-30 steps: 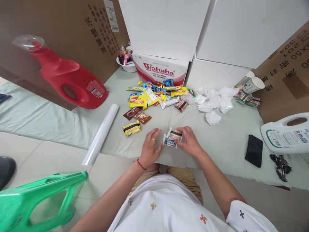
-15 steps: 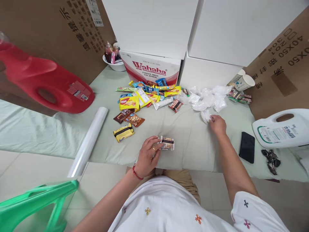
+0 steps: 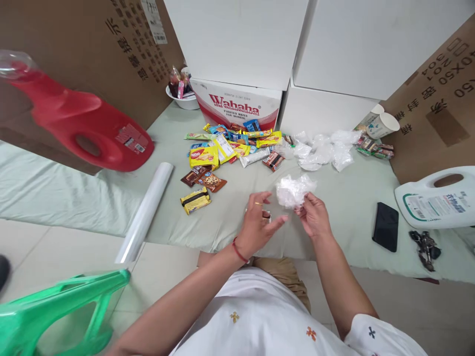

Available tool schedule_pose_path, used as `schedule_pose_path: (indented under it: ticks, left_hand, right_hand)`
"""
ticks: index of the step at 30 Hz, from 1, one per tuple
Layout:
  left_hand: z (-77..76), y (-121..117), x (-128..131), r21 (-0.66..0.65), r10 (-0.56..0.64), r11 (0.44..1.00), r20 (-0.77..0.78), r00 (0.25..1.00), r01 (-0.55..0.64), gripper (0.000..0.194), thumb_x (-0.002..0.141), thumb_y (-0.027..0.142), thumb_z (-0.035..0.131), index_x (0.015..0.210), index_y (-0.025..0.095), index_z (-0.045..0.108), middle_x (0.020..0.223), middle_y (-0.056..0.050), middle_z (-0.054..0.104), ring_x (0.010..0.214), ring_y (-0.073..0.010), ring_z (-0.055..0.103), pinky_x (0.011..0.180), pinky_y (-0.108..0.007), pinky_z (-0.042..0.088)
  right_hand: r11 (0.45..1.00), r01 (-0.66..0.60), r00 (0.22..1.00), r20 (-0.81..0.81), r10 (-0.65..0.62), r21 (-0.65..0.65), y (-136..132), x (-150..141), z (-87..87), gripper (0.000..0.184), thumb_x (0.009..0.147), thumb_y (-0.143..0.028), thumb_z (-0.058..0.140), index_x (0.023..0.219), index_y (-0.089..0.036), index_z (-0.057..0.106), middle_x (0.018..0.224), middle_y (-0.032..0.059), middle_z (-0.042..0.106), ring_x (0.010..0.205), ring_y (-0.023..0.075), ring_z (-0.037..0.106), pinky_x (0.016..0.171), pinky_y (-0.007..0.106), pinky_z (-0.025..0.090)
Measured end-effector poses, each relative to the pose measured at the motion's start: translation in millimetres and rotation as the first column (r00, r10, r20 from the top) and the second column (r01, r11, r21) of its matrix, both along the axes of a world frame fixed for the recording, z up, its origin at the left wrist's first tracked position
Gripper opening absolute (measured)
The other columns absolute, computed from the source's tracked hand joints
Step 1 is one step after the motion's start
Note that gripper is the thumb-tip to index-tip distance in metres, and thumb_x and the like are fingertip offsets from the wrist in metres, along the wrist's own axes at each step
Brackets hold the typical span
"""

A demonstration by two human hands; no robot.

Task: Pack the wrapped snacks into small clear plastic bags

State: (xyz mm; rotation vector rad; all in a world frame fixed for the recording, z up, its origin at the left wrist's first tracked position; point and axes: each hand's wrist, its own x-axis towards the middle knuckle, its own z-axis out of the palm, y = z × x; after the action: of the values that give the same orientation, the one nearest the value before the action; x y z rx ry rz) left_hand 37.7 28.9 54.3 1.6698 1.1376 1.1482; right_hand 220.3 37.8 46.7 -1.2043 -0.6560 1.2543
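My right hand (image 3: pixel 314 215) pinches a crumpled clear plastic bag (image 3: pixel 295 190) above the front middle of the cloth-covered table. Just left of it is my left hand (image 3: pixel 259 223), thumb and fingers apart and holding nothing. A small wrapped snack (image 3: pixel 266 214) lies beneath the left hand, mostly hidden by it. Further back sits a heap of wrapped snacks, among them a yellow wafer packet (image 3: pixel 204 157). Beside that heap, to the right, is a pile of clear plastic bags (image 3: pixel 322 149). A yellow packet with a dark band (image 3: pixel 195 200) lies apart on the left.
A plastic roll (image 3: pixel 146 212) and a red jug (image 3: pixel 92 126) are on the left. To the right lie a phone (image 3: pixel 386 226), keys (image 3: pixel 425 248) and a white jug (image 3: pixel 438 199). White boxes (image 3: pixel 233 44) and a Wahaha carton (image 3: pixel 237 106) line the back.
My right hand has pulled one plastic bag from the pile towards me and to the left. My left hand has let go of the small snack and moved right, its fingers spreading.
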Motion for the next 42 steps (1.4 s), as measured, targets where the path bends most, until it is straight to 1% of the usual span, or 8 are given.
schedule_pose_path:
  ticks: [6,13,20,23,26,31,38,42]
  left_hand:
    - [-9.0,23.3,4.6,-0.177,0.076,0.983,0.174,0.982,-0.045,0.022,0.084,0.029,0.070,0.103,0.020,0.075,0.099,-0.006,0.073,0.095,-0.0206,0.065,0.086,-0.033,0.052]
    - [-1.7,26.8,-17.3,-0.626,0.321,0.767,0.565,0.760,0.141,0.043,0.069,0.052,0.081,0.091,0.017,0.069,0.088,-0.004,0.072,0.076,-0.0170,0.064,0.063,-0.027,0.049]
    - [-7.0,17.6,-19.1,-0.627,0.308,0.776,0.470,0.827,0.067,0.042,0.068,0.054,0.082,0.072,0.018,0.062,0.067,0.004,0.054,0.063,-0.0109,0.048,0.054,-0.022,0.038]
    - [-8.4,14.0,-20.1,-0.566,0.200,0.822,0.403,0.893,0.071,0.043,0.071,0.056,0.082,0.076,0.016,0.067,0.067,0.004,0.056,0.063,-0.0101,0.046,0.057,-0.022,0.036]
    - [-9.6,10.8,-21.6,-0.515,0.143,0.851,0.414,0.899,0.102,0.046,0.074,0.061,0.079,0.082,0.016,0.070,0.072,0.002,0.060,0.066,-0.0111,0.049,0.059,-0.023,0.039]
    - [-13.7,9.0,-27.3,-0.503,0.220,0.864,0.415,0.883,0.021,0.043,0.072,0.058,0.081,0.079,0.017,0.071,0.064,0.003,0.056,0.059,-0.0097,0.044,0.056,-0.023,0.036]
    - [-18.2,3.3,-41.0,-0.507,0.160,0.859,0.407,0.900,0.077,0.046,0.073,0.061,0.078,0.072,0.017,0.066,0.063,0.003,0.056,0.059,-0.0102,0.043,0.058,-0.024,0.034]
    - [-19.0,-2.1,-44.0,-0.394,0.231,0.908,0.186,0.955,-0.143,0.035,0.083,0.051,0.071,0.077,0.017,0.070,0.063,0.003,0.058,0.060,-0.0111,0.045,0.059,-0.024,0.035]
  right_hand:
    - [0.996,-0.053,0.998,-0.043,0.050,-0.069,-12.8,-6.1,7.3,0.039,0.063,-0.044,0.091,0.076,-0.020,0.064,0.065,-0.0045,0.056,0.050,0.0052,0.040,0.042,0.017,0.029]
    - [0.989,0.148,0.981,0.126,-0.149,0.019,10.6,32.9,2.1,0.041,0.069,-0.049,0.085,0.075,-0.022,0.054,0.063,-0.0057,0.050,0.050,0.0072,0.034,0.043,0.019,0.026]
    - [0.984,-0.056,0.596,0.796,-0.102,0.168,70.4,39.2,16.8,0.044,0.081,-0.052,0.073,0.111,-0.020,0.071,0.112,0.0105,0.066,0.065,0.0129,0.052,0.068,0.033,0.050]
    - [0.909,-0.352,0.639,0.766,0.061,0.221,49.4,8.4,24.3,0.043,0.086,-0.049,0.072,0.122,-0.027,0.071,0.123,0.0082,0.064,0.072,0.0134,0.056,0.068,0.029,0.050]
    - [0.838,-0.494,0.688,0.693,0.215,0.230,25.4,-22.3,17.7,0.023,0.089,-0.045,0.073,0.103,-0.028,0.078,0.098,0.0037,0.068,0.073,0.0141,0.057,0.065,0.027,0.047]
    - [0.855,-0.464,0.782,0.561,0.272,0.232,16.8,-35.5,2.6,0.019,0.090,-0.045,0.072,0.093,-0.027,0.081,0.094,0.0043,0.070,0.082,0.0177,0.063,0.072,0.030,0.049]
    - [0.942,-0.223,0.857,0.510,0.067,0.252,1.8,-26.4,1.3,0.016,0.087,-0.042,0.076,0.091,-0.026,0.079,0.086,0.0019,0.065,0.075,0.0146,0.057,0.066,0.027,0.046]
    - [0.987,-0.127,0.930,0.358,0.085,0.096,-16.6,-34.6,0.6,0.031,0.090,-0.054,0.070,0.094,-0.024,0.071,0.074,-0.0017,0.059,0.057,0.0099,0.045,0.049,0.022,0.037]
